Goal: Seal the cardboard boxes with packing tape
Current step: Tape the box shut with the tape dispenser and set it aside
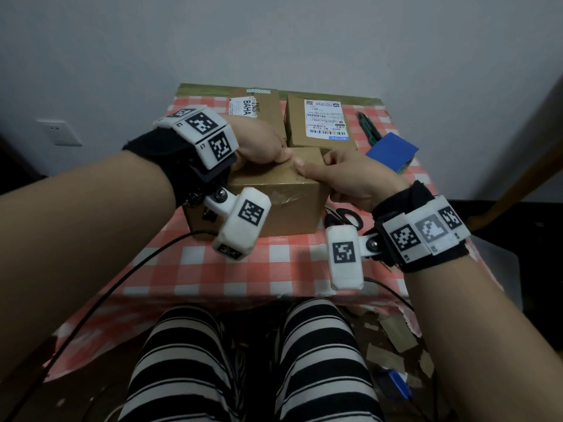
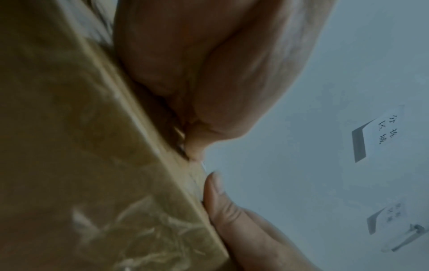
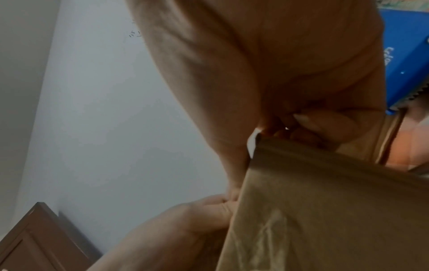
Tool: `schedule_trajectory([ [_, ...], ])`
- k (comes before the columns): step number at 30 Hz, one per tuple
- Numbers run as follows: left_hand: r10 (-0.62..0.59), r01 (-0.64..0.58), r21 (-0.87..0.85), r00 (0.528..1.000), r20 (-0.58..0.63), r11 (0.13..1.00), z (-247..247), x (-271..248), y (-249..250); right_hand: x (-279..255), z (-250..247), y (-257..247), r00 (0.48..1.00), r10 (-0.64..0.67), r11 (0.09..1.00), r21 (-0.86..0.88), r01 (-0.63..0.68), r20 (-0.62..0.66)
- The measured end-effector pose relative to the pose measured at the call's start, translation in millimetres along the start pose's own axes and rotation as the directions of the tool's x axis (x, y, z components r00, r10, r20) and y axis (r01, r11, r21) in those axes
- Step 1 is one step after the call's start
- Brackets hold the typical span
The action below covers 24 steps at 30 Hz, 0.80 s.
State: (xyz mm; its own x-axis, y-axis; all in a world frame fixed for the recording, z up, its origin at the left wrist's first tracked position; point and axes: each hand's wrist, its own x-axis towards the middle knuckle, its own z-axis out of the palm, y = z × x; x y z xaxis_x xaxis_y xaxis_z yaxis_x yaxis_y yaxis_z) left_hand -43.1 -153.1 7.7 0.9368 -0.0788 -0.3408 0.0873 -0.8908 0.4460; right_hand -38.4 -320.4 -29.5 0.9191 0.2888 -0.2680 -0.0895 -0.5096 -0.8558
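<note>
A brown cardboard box (image 1: pixel 274 214) stands in the middle of the checked table, flaps down, with wrinkled clear tape (image 1: pixel 285 197) on its front face. My left hand (image 1: pixel 262 147) lies over the box's far left top edge, fingers curled over it and thumb on top. My right hand (image 1: pixel 347 178) holds the right top edge, thumb pressed flat on the lid and fingers down the side. The two thumb tips nearly meet on the lid. The wrist views show the box (image 2: pixel 69 146) (image 3: pixel 325 210) close up under each palm, the left hand (image 2: pixel 197 64) and the right hand (image 3: pixel 267 64).
Two labelled cardboard boxes (image 1: pixel 259 109) (image 1: pixel 320 120) stand behind. A blue tape dispenser (image 1: pixel 391 150) and a green knife (image 1: pixel 368 129) lie at the right back. Black scissors (image 1: pixel 344 217) lie right of the front box. A cable (image 1: pixel 122 275) crosses the tablecloth (image 1: pixel 274 263). Tape scraps litter the floor.
</note>
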Motion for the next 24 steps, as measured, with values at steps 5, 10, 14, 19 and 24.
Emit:
schedule_trajectory([
  [5, -0.054, 0.065, -0.072, 0.988, 0.145, 0.995, -2, -1, -3, 0, -5, -3, 0.997, 0.059, 0.997, 0.051, -0.062, 0.058],
  [10, -0.081, 0.113, -0.191, 0.982, 0.168, 0.975, 0, -5, 1, -7, -11, -9, 0.993, 0.095, 0.986, 0.129, -0.103, 0.071],
  [14, -0.034, 0.037, -0.061, 0.998, 0.049, 0.997, 1, -5, 0, -10, -17, 0, 0.971, 0.24, 0.936, 0.266, -0.231, -0.004],
  [19, -0.004, 0.005, 0.049, 1.0, -0.02, 0.999, 2, -12, 3, -6, -16, 17, 0.923, 0.384, 0.919, 0.108, -0.378, -0.037],
  [24, -0.038, 0.039, -0.009, 0.993, 0.111, 0.999, 1, -14, 3, 1, -9, 25, 0.929, 0.334, 0.906, -0.219, -0.362, -0.157],
])
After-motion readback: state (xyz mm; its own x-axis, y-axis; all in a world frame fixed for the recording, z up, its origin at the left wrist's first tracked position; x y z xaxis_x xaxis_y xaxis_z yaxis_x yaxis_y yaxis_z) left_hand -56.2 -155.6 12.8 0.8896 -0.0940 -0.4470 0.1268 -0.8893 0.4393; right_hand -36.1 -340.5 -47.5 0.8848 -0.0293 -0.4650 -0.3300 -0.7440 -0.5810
